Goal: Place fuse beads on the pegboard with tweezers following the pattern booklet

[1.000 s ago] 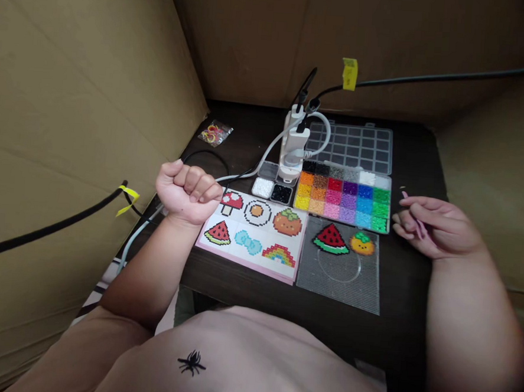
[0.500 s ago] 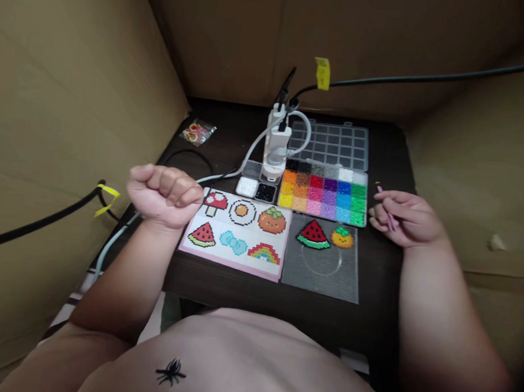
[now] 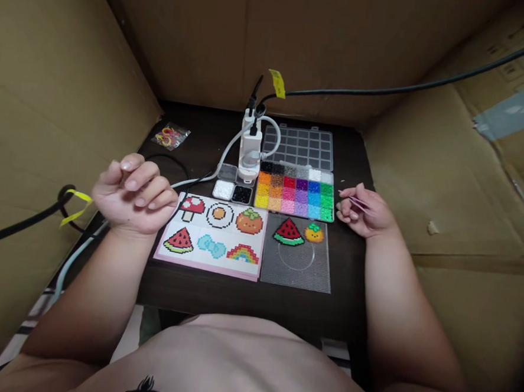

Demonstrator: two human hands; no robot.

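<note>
My left hand [image 3: 135,194] is raised palm up beside the pattern sheet [image 3: 210,231], its fingers loosely curled and apart, holding nothing. Thin pink tweezers [image 3: 360,204] are held in my right hand [image 3: 367,213], at the right of the sorted bead box [image 3: 295,192]. On the clear pegboard [image 3: 302,269] lie a watermelon slice [image 3: 289,231] and a small orange fruit [image 3: 314,233] made of beads. Small boxes of white beads [image 3: 223,189] and black beads [image 3: 242,195] stand above the sheet.
A white power strip [image 3: 251,145] with plugs and cables stands behind the small boxes. The bead box's lid [image 3: 298,147] lies open at the back. A bag of colored rings [image 3: 170,136] is at the back left. Cardboard walls surround the table, and a black cable [image 3: 361,91] crosses above it.
My left hand has loosened from a fist, its fingers now apart. The view has shifted, so the table items appear further left. My right hand still holds the tweezers.
</note>
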